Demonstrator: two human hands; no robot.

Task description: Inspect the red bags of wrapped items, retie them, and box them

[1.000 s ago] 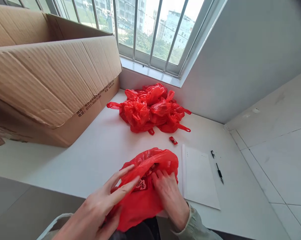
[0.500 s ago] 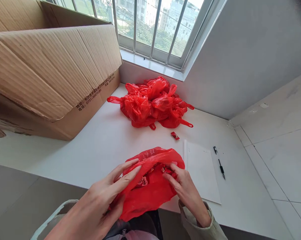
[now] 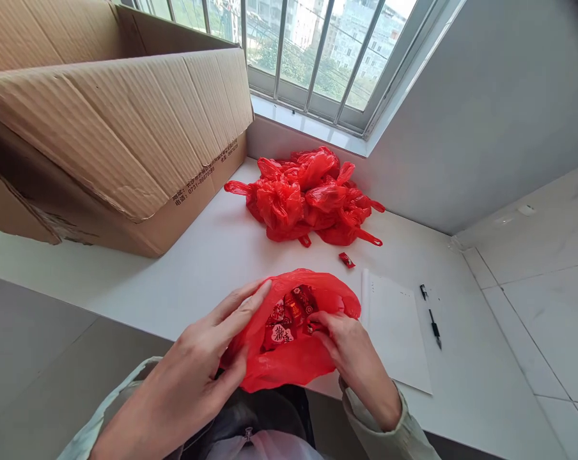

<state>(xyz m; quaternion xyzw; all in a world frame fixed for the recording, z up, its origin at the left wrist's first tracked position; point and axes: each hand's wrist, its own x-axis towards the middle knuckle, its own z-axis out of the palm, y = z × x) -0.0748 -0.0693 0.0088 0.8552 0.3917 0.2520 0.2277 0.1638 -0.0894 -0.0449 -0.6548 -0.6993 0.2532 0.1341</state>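
Observation:
A red plastic bag (image 3: 289, 370) is held with its mouth wide open at the table's front edge. Inside lie several small red wrapped candies (image 3: 293, 310), some with white and gold printing. My left hand (image 3: 207, 351) grips the bag's left side, fingers along the rim and thumb lower down. My right hand (image 3: 349, 338) reaches in over the right rim, its fingertips pinched together on a small dark-red wrapped candy (image 3: 312, 326); part of it is hidden by the fingers. One loose red packet (image 3: 346, 260) rests on the table beyond the bag.
Against the back wall sits a heap of knotted red plastic bags (image 3: 308, 198). A big open cardboard box (image 3: 174, 140) takes up the left of the white table (image 3: 203, 262). At right lie a white notepad (image 3: 397, 332), a black pen (image 3: 435, 329) and its cap (image 3: 424, 292).
The bag's mouth has opened wider, so more of the candies show. My right hand's fingertips have come together inside the bag. The view has shifted slightly left.

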